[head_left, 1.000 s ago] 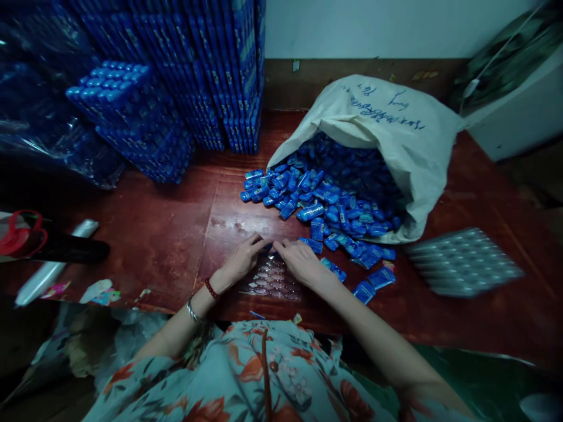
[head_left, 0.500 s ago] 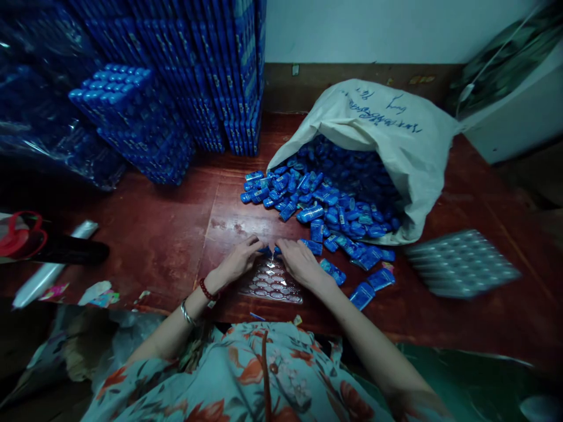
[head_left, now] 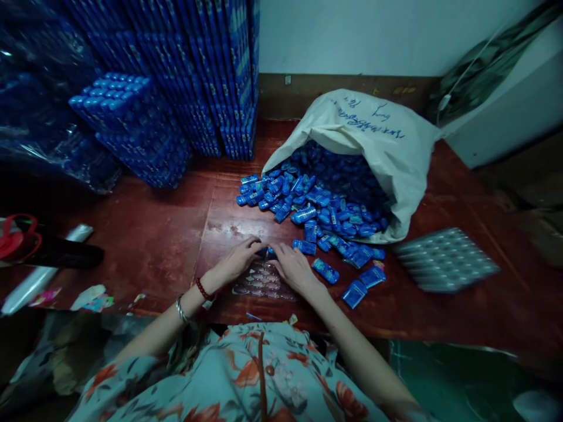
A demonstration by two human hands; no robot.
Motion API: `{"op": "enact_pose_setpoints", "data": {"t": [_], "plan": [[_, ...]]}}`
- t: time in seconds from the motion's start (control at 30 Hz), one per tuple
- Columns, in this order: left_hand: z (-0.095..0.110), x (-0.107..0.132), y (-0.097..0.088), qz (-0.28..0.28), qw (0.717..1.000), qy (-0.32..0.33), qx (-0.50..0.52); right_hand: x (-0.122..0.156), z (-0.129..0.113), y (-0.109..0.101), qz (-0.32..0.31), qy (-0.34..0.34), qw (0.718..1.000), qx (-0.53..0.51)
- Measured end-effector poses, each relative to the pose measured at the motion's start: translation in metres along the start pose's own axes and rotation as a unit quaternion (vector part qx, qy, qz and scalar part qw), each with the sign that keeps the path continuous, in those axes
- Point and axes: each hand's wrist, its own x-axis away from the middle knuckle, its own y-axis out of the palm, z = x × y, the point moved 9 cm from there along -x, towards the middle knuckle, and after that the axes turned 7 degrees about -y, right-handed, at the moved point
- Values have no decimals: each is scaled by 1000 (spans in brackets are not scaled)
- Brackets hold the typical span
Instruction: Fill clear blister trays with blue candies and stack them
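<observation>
Glossy red-brown wooden tabletop (head_left: 165, 234). Left hand (head_left: 240, 258) and right hand (head_left: 292, 266) half curled around small shiny blue packet (head_left: 271, 252), at far end of clear plastic pocketed tray (head_left: 264, 286); cannot tell if gripped. Loose rectangular blue packet (head_left: 304, 247) just beyond right hand, long axis crosswise.

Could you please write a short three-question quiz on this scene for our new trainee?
1. Multiple choice: What spills from the mouth of the white sack?
a) green bottles
b) blue packets
c) red lids

2. True or false: The left hand and the right hand are close together at the far edge of the clear tray.

3. Fill in the missing word: The red beaded bracelet is on the ____ wrist.

Key: 1 b; 2 true; 3 left.
</observation>
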Motion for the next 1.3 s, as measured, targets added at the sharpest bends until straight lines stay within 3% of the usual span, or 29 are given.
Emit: {"op": "enact_pose_setpoints", "data": {"t": [0.1, 0.17, 0.23, 0.3, 0.37, 0.47, 0.57, 0.67, 0.77, 0.87, 0.97, 1.13, 1.3], "plan": [[-20, 11, -23, 109, 982, -77, 130, 26, 31, -12, 106, 63, 991, -44], [-43, 28, -38, 223, 932, -162, 234, 40, 56, -17, 142, 112, 983, -42], [-62, 47, -38, 306, 852, -238, 353, 42, 71, -14, 117, 131, 984, -23], [-70, 56, -25, 323, 780, -276, 459, 33, 75, -6, 52, 120, 991, 8], [-66, 56, -9, 298, 756, -287, 507, 22, 75, 3, -16, 107, 993, 36], [-59, 59, 3, 280, 796, -297, 447, 20, 78, 7, -59, 110, 992, 27], [-54, 69, 5, 276, 852, -277, 349, 37, 86, -9, 42, 133, 988, -65], [-53, 82, 11, 235, 885, -270, 298, 64, 88, -14, 156, 176, 941, -245], [-56, 91, 7, 231, 888, -291, 271, 68, 62, 2, 174, 165, 897, -372], [-54, 92, -9, 265, 886, -287, 249, 56, 34, 7, 213, 113, 912, -333], [-47, 85, -18, 262, 899, -265, 230, 45, 18, 10, 230, 45, 935, -266], [-26, 75, -19, 261, 927, -198, 185, 40, 9, 13, 155, -23, 980, -124], [-3, 56, -5, 220, 966, -85, 109, 35, 7, 6, 102, -52, 991, -65]]}}
